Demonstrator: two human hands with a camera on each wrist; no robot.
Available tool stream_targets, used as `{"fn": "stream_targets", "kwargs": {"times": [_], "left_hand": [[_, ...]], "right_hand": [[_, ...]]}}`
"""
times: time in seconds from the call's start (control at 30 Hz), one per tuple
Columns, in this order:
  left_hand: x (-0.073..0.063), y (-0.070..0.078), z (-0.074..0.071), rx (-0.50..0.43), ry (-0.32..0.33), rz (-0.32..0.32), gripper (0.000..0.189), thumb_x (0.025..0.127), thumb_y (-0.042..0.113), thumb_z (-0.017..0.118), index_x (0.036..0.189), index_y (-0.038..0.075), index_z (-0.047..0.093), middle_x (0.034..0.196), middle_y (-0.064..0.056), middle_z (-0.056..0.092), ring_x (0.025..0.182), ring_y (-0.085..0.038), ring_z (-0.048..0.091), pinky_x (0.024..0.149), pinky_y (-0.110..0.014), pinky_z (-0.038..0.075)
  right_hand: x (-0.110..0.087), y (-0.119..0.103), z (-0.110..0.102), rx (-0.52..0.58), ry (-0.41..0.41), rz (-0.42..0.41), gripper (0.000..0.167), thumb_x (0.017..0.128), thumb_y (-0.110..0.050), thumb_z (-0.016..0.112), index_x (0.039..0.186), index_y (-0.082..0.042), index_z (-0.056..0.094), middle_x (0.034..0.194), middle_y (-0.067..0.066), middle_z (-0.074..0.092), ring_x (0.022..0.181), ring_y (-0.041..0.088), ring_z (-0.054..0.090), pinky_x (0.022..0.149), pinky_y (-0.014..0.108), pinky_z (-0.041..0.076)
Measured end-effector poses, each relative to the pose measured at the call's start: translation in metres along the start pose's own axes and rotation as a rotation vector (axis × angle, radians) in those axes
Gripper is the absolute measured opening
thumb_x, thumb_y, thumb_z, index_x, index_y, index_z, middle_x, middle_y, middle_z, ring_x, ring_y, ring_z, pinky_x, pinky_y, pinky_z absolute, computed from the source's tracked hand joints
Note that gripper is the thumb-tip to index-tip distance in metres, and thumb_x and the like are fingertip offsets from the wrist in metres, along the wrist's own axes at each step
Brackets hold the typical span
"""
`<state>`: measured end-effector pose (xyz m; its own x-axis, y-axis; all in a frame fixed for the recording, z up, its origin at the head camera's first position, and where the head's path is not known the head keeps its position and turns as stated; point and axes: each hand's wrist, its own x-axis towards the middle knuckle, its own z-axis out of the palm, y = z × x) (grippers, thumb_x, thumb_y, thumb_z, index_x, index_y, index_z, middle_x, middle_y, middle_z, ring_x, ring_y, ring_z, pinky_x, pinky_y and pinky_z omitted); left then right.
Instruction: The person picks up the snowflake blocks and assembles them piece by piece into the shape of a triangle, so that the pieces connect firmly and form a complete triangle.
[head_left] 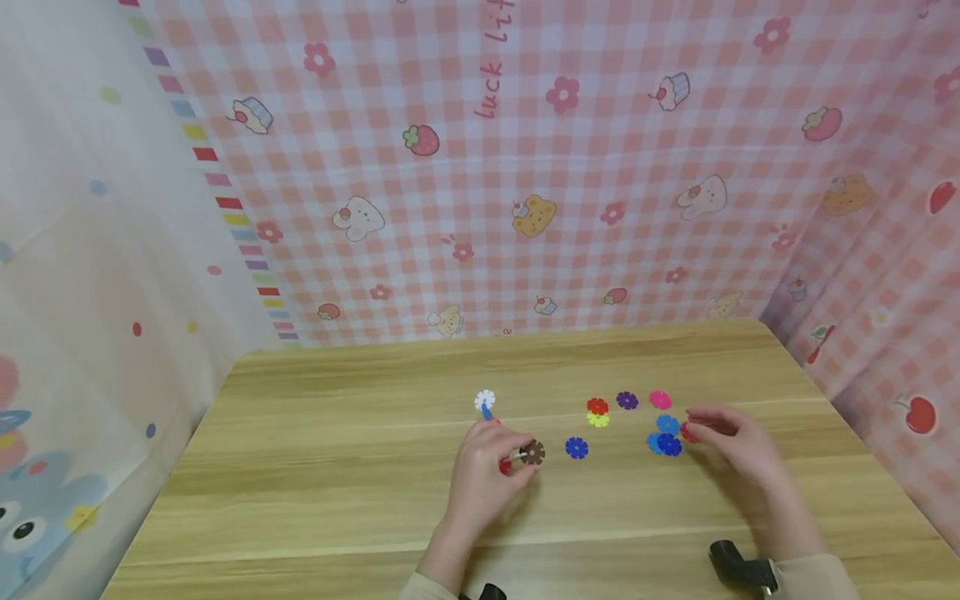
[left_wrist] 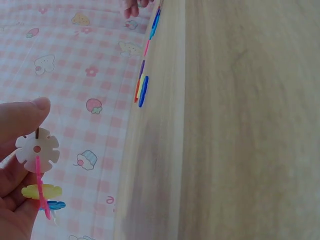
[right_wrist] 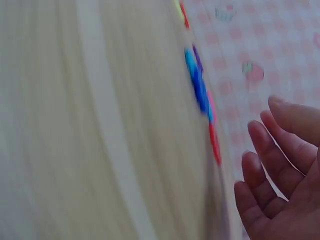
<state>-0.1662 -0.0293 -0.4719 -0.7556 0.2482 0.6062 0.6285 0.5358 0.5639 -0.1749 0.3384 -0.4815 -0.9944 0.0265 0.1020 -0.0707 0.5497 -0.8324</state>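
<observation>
My left hand [head_left: 480, 471] holds a small chain of slotted, flower-shaped plastic discs above the table. A brown disc [head_left: 532, 452] shows by the thumb and a white disc [head_left: 484, 400] at the far end. In the left wrist view the chain has a whitish disc [left_wrist: 37, 150], a pink disc [left_wrist: 41, 187], a yellow disc [left_wrist: 30, 192] and a blue disc [left_wrist: 57, 205]. My right hand [head_left: 738, 450] hovers beside a red disc [head_left: 687, 433] at the right, fingers loosely bent. Nothing lies between those fingers in the right wrist view.
Loose discs lie on the wooden table [head_left: 337, 467]: overlapping blue ones [head_left: 667, 444], a pink one [head_left: 660, 400], a purple one [head_left: 627, 401], a red one [head_left: 597, 406] over a yellow one [head_left: 598, 420], and a single blue one [head_left: 577, 448]. A checked curtain [head_left: 450, 167] hangs behind.
</observation>
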Motion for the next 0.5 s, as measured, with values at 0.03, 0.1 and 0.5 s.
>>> {"fn": "stream_targets", "kwargs": {"times": [0.03,0.1,0.5], "left_hand": [[0.0,0.0,0.0,-0.003,0.001,0.0,0.036,0.065,0.01,0.091,0.097,0.008,0.077,0.093,0.001,0.073,0.097,-0.015,0.061,0.099,-0.037,0.046],[0.0,0.0,0.0,-0.006,0.006,0.006,0.036,0.064,0.009,0.091,0.097,0.008,0.077,0.093,0.001,0.073,0.097,-0.016,0.061,0.1,-0.038,0.046],[0.0,-0.001,0.0,-0.001,0.005,0.017,0.036,0.064,0.008,0.091,0.097,0.008,0.077,0.093,0.001,0.074,0.096,-0.016,0.061,0.101,-0.038,0.045]], "right_hand": [[0.0,0.004,-0.004,-0.008,-0.013,-0.001,0.037,0.094,-0.014,0.069,0.12,0.011,0.061,0.107,0.02,0.069,0.085,-0.007,0.058,0.074,0.012,0.047],[0.0,0.011,-0.009,-0.022,-0.046,-0.015,0.037,0.093,-0.012,0.07,0.12,0.012,0.061,0.109,0.022,0.068,0.087,-0.006,0.058,0.074,0.012,0.046],[0.009,0.036,-0.014,-0.099,-0.09,-0.148,0.039,0.088,-0.007,0.074,0.121,0.009,0.063,0.119,0.02,0.063,0.098,-0.005,0.051,0.079,0.012,0.043]]}}
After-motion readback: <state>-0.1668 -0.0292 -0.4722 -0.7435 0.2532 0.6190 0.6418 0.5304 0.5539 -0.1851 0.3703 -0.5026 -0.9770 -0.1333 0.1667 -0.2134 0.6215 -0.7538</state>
